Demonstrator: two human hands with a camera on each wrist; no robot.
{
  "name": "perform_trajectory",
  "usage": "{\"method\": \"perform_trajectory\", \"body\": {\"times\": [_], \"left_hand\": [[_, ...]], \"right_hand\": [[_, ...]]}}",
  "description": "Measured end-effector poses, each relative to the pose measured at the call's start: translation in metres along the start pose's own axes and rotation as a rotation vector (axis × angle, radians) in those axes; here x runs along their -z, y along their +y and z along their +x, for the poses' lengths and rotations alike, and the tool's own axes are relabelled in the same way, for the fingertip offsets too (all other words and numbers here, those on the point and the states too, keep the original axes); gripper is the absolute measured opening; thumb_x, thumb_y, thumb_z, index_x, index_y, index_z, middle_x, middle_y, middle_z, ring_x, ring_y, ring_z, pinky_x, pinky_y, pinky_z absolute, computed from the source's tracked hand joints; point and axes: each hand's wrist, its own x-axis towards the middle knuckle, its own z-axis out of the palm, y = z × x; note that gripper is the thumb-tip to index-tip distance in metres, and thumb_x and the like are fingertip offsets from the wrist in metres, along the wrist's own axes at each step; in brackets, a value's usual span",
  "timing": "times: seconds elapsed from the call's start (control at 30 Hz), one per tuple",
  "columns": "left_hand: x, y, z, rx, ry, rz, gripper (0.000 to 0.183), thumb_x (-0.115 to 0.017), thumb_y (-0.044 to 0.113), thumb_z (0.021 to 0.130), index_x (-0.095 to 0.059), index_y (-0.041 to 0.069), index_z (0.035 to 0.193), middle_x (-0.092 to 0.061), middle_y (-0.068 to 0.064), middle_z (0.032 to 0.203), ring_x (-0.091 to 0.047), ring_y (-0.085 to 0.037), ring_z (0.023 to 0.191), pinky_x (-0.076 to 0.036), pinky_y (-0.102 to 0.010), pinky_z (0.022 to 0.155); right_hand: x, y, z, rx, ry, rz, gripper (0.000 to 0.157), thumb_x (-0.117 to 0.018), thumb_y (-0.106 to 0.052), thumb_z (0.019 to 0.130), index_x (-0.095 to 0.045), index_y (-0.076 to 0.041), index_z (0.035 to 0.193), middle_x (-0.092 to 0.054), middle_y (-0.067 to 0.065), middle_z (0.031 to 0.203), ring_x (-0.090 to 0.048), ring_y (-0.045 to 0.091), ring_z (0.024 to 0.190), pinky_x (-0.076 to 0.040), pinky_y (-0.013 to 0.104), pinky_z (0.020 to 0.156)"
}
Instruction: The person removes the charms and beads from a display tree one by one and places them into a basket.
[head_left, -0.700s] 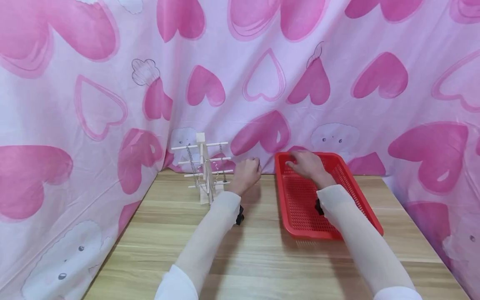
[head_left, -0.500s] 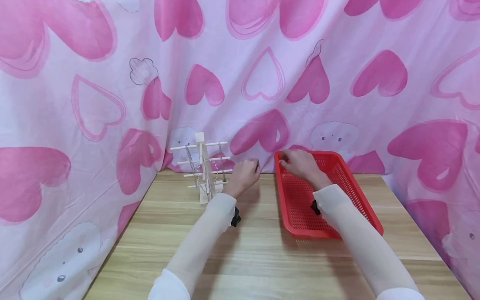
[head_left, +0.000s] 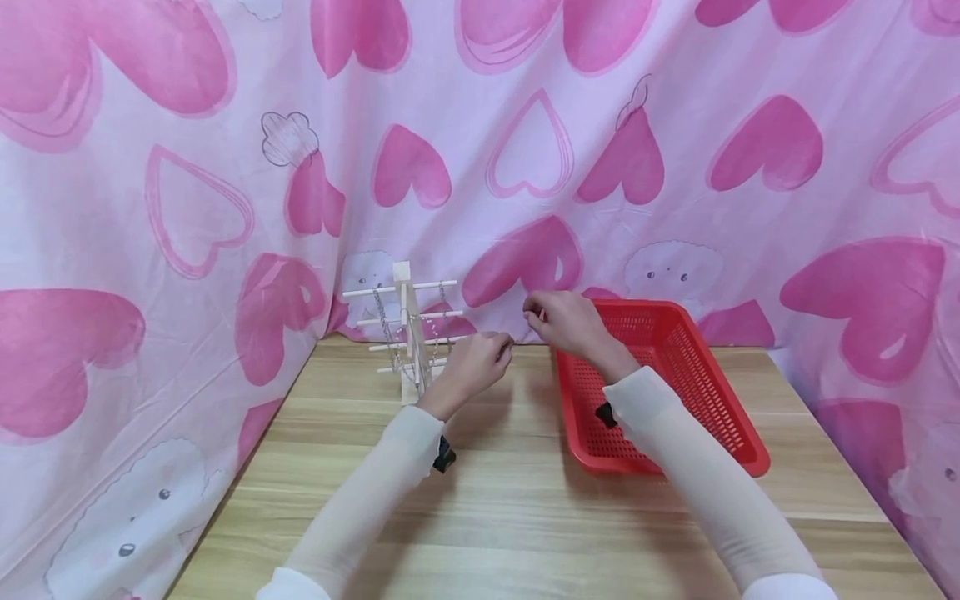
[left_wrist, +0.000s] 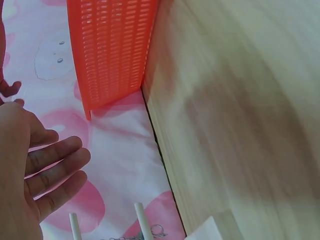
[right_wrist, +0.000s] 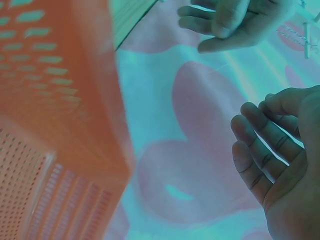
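Wooden stand (head_left: 415,329), by far-left corner of worktop (head_left: 487,533); just reached right hand (head_left: 570,319) past left edge of red basket (head_left: 600,461), bringing work nearer left hand (head_left: 472,367); fingers half-curled, cannot tell if pinching anything

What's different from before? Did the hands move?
Yes! The right hand moved left, from above the red basket past its left rim, toward the left hand. The left hand came back a little toward the person. I can't tell if either hand took or let go of anything. The red basket and the wooden rack stayed put.
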Motion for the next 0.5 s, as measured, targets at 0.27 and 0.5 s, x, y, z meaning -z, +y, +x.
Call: {"method": "perform_trajectory", "body": {"times": [0.27,0.5], "left_hand": [[0.011,-0.006,-0.033,-0.056,0.008,-0.029,0.021,-0.055,0.018,0.097,-0.073,0.014,0.105,-0.074,0.002,0.096,-0.071,-0.014,0.085,-0.060,-0.029,0.072],[0.014,-0.024,-0.062,-0.054,0.067,-0.099,0.019,-0.058,0.014,0.094,-0.074,0.012,0.105,-0.076,-0.001,0.100,-0.073,-0.018,0.091,-0.060,-0.031,0.080]], "right_hand": [[0.002,-0.025,0.013,0.042,0.043,0.062,0.012,-0.063,-0.027,0.093,-0.071,-0.021,0.099,-0.072,-0.005,0.085,-0.065,0.010,0.072,-0.053,0.028,0.059],[-0.004,-0.053,0.025,0.055,0.064,0.113,0.015,-0.065,-0.028,0.093,-0.072,-0.022,0.104,-0.072,-0.007,0.087,-0.065,0.010,0.074,-0.053,0.027,0.057]]}}
